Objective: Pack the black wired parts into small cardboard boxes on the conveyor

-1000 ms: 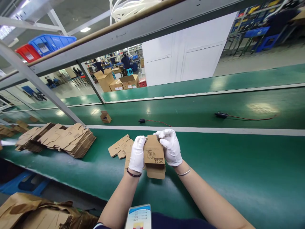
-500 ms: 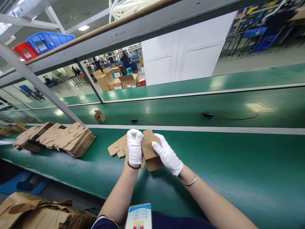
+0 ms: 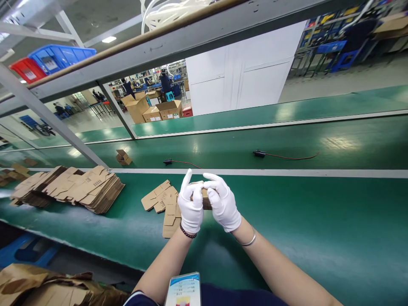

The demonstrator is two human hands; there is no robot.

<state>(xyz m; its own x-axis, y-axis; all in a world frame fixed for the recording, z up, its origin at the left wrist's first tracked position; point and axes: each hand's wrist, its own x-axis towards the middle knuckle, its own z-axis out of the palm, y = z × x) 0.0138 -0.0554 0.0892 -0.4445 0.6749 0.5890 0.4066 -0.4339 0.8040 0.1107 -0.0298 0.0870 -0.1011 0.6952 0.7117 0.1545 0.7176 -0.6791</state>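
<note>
Both hands are gloved in white and partly closed. The left hand point(image 3: 191, 208) grips the near side of a small brown carton point(image 3: 207, 204), index finger raised; the right hand point(image 3: 224, 206) grips its other side, thumb pressed to it, index finger arched over the top. The fingers hide much of the carton, which I observe held over the green tabletop point(image 3: 302, 229). Just left of the left hand lie loose flattened cartons point(image 3: 170, 210); farther left, a fanned stack point(image 3: 102, 193). Past the white strip point(image 3: 287, 173) rest two black wired parts point(image 3: 259, 153) and a small open box point(image 3: 123, 157).
</note>
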